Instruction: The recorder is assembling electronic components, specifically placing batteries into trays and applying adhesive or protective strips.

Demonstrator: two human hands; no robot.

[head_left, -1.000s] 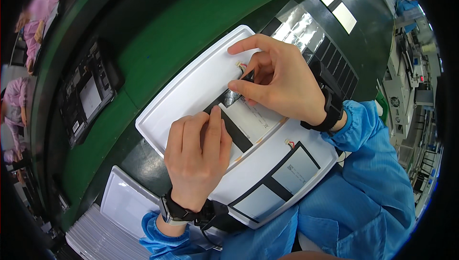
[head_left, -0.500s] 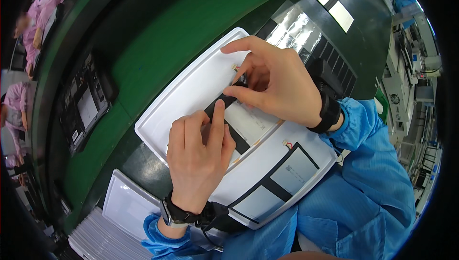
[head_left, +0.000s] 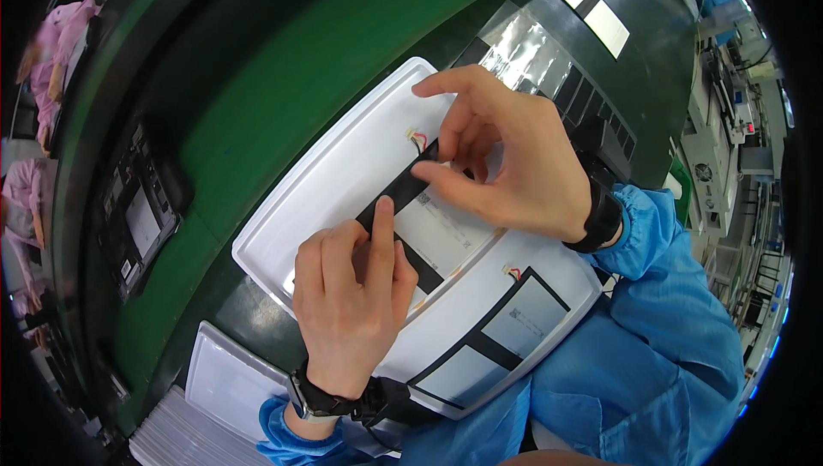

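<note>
The left hand (head_left: 350, 299) is resting half-spread on the battery pack (head_left: 439, 230). The right hand (head_left: 525, 162) is arching over it, thumb and forefinger apart.

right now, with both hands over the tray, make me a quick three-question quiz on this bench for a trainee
1. Multiple choice: whose index fingertip lies over the black strip along the far edge of the flat pack?
A) right
B) left
C) neither

2. True or false: the opened black device lies to the left of the white tray under the hands.

3. Fill in: the second white tray, with another flat pack in it, lies ____ the person's body than the first.

Key:
1. B, the left hand
2. True
3. nearer to
</note>
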